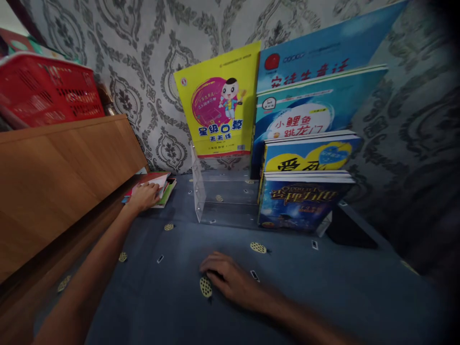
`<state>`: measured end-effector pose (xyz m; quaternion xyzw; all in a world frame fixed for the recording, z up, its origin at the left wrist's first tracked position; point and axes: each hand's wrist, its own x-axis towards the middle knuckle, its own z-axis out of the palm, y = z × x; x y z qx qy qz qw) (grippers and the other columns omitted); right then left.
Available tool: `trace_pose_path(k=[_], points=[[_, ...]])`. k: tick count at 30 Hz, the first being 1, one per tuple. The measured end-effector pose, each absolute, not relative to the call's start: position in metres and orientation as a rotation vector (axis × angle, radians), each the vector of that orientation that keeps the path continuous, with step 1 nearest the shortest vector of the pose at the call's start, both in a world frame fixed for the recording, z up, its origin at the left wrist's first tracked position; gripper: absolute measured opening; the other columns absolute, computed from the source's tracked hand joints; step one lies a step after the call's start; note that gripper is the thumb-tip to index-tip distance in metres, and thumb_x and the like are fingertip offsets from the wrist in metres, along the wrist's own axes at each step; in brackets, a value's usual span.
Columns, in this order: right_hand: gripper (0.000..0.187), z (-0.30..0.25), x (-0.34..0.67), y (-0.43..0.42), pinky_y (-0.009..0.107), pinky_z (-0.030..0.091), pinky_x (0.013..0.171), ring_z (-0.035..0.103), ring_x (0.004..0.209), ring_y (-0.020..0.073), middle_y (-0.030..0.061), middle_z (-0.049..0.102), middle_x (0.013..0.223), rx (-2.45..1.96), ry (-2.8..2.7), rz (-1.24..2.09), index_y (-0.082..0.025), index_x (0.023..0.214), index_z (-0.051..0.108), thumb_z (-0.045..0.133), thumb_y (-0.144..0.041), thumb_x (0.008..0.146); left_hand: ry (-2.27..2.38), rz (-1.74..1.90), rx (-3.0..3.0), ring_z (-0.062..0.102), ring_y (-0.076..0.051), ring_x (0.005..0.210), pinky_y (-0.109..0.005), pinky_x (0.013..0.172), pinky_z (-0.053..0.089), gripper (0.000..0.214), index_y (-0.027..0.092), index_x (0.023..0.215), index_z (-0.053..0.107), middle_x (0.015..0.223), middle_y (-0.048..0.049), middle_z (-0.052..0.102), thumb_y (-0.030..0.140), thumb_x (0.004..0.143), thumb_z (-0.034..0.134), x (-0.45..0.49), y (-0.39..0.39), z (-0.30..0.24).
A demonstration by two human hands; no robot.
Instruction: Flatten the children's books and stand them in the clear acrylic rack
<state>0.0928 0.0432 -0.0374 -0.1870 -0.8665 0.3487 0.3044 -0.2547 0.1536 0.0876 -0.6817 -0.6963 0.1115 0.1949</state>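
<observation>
At the left, my left hand (144, 195) lies over a small pile of books (166, 194), its fingers curled at the edge of the top book (153, 179), which has a pinkish-white and red cover. Green and white edges of other books show beneath it. My right hand (230, 278) rests on the dark blue cloth with nothing in it, fingers loosely bent and thumb apart. Beyond it stands a clear tiered rack (230, 191). A yellow workbook (221, 103) leans at its back left, and several books, the front one dark blue (302, 203), fill its right side.
A wooden cabinet or board (64, 177) borders the left side, with a red plastic basket (50, 88) on top. Patterned grey wallpaper (172, 62) rises behind the rack. A black object (350, 227) lies right of the rack. The tablecloth (172, 297) has pineapple prints.
</observation>
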Motion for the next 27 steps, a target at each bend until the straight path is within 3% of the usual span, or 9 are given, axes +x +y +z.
trace_pose_path(k=[3, 6, 11, 21, 27], points=[[0.023, -0.036, 0.092, 0.044, 0.034, 0.051, 0.093, 0.066, 0.100, 0.0196, 0.0071, 0.074, 0.102, -0.495, -2.300, 0.929, -0.019, 0.103, 0.071, 0.051, -0.012, 0.095, -1.932, 0.286, -1.962, 0.045, -0.036, 0.138, -0.053, 0.111, 0.037, 0.066, 0.018, 0.146, 0.043, 0.149, -0.0195, 0.051, 0.052, 0.091, 0.055, -0.257, 0.145, 0.078], [0.022, -0.036, 0.092, 0.043, 0.034, 0.051, 0.093, 0.065, 0.099, 0.0192, 0.0072, 0.074, 0.101, -0.487, -2.297, 0.928, -0.018, 0.102, 0.071, 0.051, -0.013, 0.096, -2.068, 0.272, -1.895, 0.046, -0.035, 0.139, -0.053, 0.108, 0.041, 0.064, 0.018, 0.154, 0.032, 0.153, -0.0212, 0.047, 0.037, 0.095, 0.051, -0.264, 0.143, 0.069], [0.022, -0.037, 0.092, 0.043, 0.036, 0.051, 0.096, 0.066, 0.102, 0.0197, 0.0078, 0.074, 0.104, -0.501, -2.283, 0.939, -0.018, 0.103, 0.071, 0.051, -0.012, 0.095, -2.108, 0.265, -1.849, 0.063, -0.028, 0.121, -0.043, 0.099, 0.049, 0.045, 0.016, 0.139, 0.050, 0.134, -0.0190, 0.063, 0.014, 0.099, 0.029, -0.262, 0.140, 0.066], [0.022, -0.034, 0.091, 0.044, 0.035, 0.051, 0.092, 0.066, 0.097, 0.0199, 0.0080, 0.074, 0.101, -0.475, -2.284, 0.944, -0.017, 0.101, 0.071, 0.051, -0.010, 0.094, -2.116, 0.359, -1.814, 0.069, -0.032, 0.109, -0.042, 0.089, 0.053, 0.045, 0.006, 0.133, 0.053, 0.121, -0.0244, 0.067, 0.008, 0.093, 0.032, -0.216, 0.115, 0.056], [0.025, -0.034, 0.091, 0.044, 0.035, 0.051, 0.094, 0.066, 0.100, 0.0198, 0.0077, 0.074, 0.102, -0.497, -2.294, 0.947, -0.018, 0.101, 0.072, 0.051, -0.006, 0.091, -2.142, 0.409, -1.848, 0.071, -0.033, 0.103, -0.041, 0.081, 0.054, 0.042, 0.003, 0.120, 0.063, 0.111, -0.0270, 0.069, 0.006, 0.093, 0.031, -0.179, 0.093, 0.042]])
